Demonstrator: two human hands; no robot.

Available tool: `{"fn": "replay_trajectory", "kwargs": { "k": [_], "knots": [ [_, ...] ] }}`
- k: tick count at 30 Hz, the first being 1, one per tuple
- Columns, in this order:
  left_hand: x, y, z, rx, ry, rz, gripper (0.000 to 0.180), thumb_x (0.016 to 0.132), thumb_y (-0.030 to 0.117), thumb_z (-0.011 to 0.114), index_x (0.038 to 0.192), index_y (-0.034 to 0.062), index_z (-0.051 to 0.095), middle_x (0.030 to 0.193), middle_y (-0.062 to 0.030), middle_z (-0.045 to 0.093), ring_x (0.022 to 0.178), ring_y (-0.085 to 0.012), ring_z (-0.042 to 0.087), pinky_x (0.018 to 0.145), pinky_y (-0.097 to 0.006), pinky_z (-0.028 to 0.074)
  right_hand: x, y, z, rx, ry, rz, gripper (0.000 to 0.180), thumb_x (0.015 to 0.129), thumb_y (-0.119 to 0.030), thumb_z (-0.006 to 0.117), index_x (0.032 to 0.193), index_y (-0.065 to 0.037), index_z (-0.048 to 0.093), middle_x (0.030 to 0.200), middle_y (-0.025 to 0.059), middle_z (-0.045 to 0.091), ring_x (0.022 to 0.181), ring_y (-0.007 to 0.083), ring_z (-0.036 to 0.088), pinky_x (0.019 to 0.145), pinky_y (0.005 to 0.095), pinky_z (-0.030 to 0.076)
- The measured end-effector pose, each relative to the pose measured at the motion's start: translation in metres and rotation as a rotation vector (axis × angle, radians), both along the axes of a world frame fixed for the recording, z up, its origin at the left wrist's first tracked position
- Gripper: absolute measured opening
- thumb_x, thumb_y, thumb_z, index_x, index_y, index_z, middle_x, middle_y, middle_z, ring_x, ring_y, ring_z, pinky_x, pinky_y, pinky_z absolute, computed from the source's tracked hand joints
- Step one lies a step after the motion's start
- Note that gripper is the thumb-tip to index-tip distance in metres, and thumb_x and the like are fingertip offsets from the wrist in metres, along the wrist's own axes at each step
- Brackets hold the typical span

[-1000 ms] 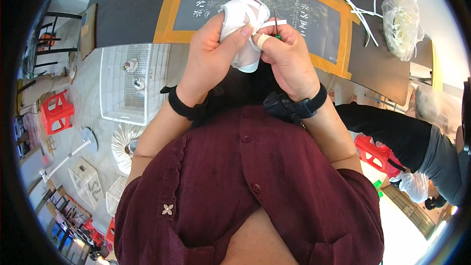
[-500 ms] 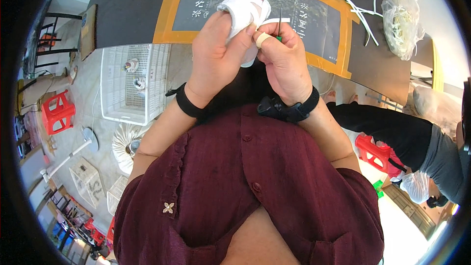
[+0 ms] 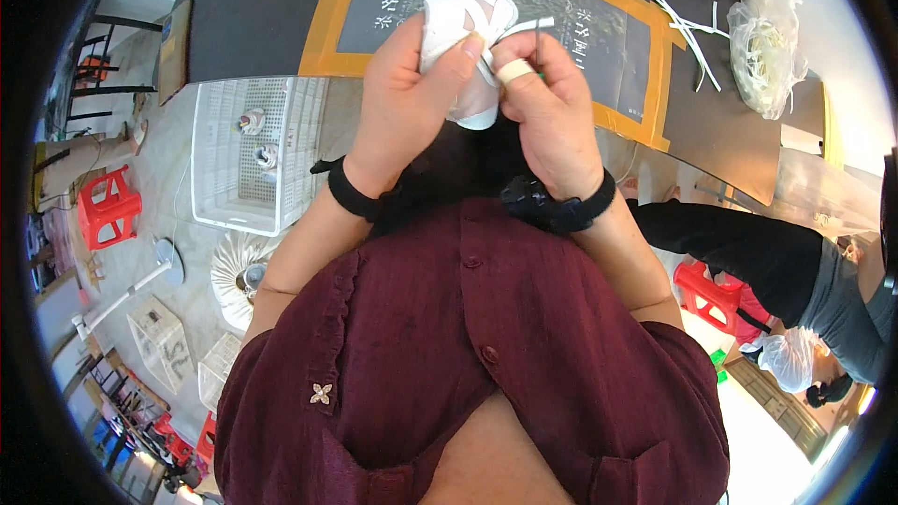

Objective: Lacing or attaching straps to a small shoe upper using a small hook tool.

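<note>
Above the near edge of the table I hold a small white shoe (image 3: pixel 479 107) with strips crossing over its front. My left hand (image 3: pixel 404 98) is closed around its side, thumb pressed on the crossing strips. My right hand (image 3: pixel 547 103), a tan bandage round one finger, pinches a narrow white strip (image 3: pixel 529 26) that runs from the shoe. A thin metal-shafted tool (image 3: pixel 538 41) with a green handle also sits in the right hand; most of its handle is hidden by the fingers.
The dark table (image 3: pixel 253 19) bears an orange-taped panel (image 3: pixel 323 14). Loose white strips (image 3: pixel 687 28) and a clear bag of strips (image 3: pixel 762 51) lie at right. A white crate (image 3: pixel 238 223) stands left, near a red stool (image 3: pixel 110 210). Another person's leg (image 3: pixel 730 241) shows at right.
The shoe has turned in my hands, so more of its crossing strips and lower end shows. The white strip in my right hand now angles upward, and the tool is less visible.
</note>
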State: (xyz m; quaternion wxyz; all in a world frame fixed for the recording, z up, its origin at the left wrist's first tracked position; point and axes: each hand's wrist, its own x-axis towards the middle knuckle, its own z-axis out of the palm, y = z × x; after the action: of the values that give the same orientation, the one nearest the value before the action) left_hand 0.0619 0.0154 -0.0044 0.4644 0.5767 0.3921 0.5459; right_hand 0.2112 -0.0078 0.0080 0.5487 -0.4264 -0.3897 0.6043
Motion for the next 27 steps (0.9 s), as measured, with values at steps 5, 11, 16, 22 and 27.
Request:
{"fn": "replay_trajectory", "kwargs": {
  "k": [5, 11, 16, 22, 27],
  "knots": [
    [-0.023, 0.009, 0.003, -0.411, -0.583, -0.238, 0.028, 0.094, 0.013, 0.062, 0.119, 0.0029, 0.058, 0.109, -0.0055, 0.067, 0.095, -0.0134, 0.065, 0.082, -0.029, 0.054, 0.023, 0.006, 0.018, 0.114, -0.282, -0.098, 0.015, 0.093, -0.01, 0.059, 0.105, -0.004, 0.064, 0.097, -0.0013, 0.062, 0.092, 0.0074, 0.053, 0.083, 0.0238, 0.043],
    [-0.025, 0.011, 0.006, -0.525, -0.654, -0.351, 0.028, 0.094, 0.015, 0.06, 0.119, 0.0033, 0.059, 0.108, -0.0061, 0.067, 0.096, -0.0137, 0.066, 0.084, -0.029, 0.054, 0.023, 0.007, 0.013, 0.188, -0.464, 0.03, 0.02, 0.089, -0.013, 0.063, 0.105, -0.002, 0.065, 0.097, 0.0051, 0.063, 0.09, 0.0122, 0.057, 0.081, 0.0264, 0.045],
    [-0.029, 0.012, -0.002, -0.522, -0.504, -0.342, 0.027, 0.094, 0.016, 0.062, 0.118, 0.0022, 0.06, 0.107, -0.0047, 0.067, 0.094, -0.0115, 0.064, 0.081, -0.027, 0.053, 0.018, 0.01, 0.01, 0.104, -0.604, 0.232, 0.022, 0.085, -0.013, 0.066, 0.102, 0.0, 0.067, 0.093, 0.0082, 0.066, 0.085, 0.0142, 0.06, 0.077, 0.0282, 0.048],
    [-0.033, 0.012, -0.001, -0.524, -0.383, -0.333, 0.028, 0.094, 0.019, 0.062, 0.118, 0.0023, 0.061, 0.105, -0.0037, 0.067, 0.093, -0.0103, 0.064, 0.08, -0.027, 0.053, 0.022, 0.016, 0.016, -0.216, -0.21, 0.366, 0.02, 0.087, -0.016, 0.064, 0.099, 0.0, 0.066, 0.077, -0.0019, 0.056, 0.066, 0.0062, 0.048, 0.059, 0.0221, 0.039],
    [-0.038, 0.016, 0.008, -0.529, -0.349, -0.382, 0.028, 0.095, 0.019, 0.061, 0.117, 0.0024, 0.061, 0.105, -0.0043, 0.067, 0.091, -0.011, 0.065, 0.077, -0.027, 0.054, 0.037, 0.02, 0.016, -0.37, 0.207, 0.558, 0.013, 0.091, -0.016, 0.06, 0.097, -0.005, 0.064, 0.069, -0.0082, 0.045, 0.056, 0.001, 0.031, 0.05, 0.02, 0.024]
  ]
}}
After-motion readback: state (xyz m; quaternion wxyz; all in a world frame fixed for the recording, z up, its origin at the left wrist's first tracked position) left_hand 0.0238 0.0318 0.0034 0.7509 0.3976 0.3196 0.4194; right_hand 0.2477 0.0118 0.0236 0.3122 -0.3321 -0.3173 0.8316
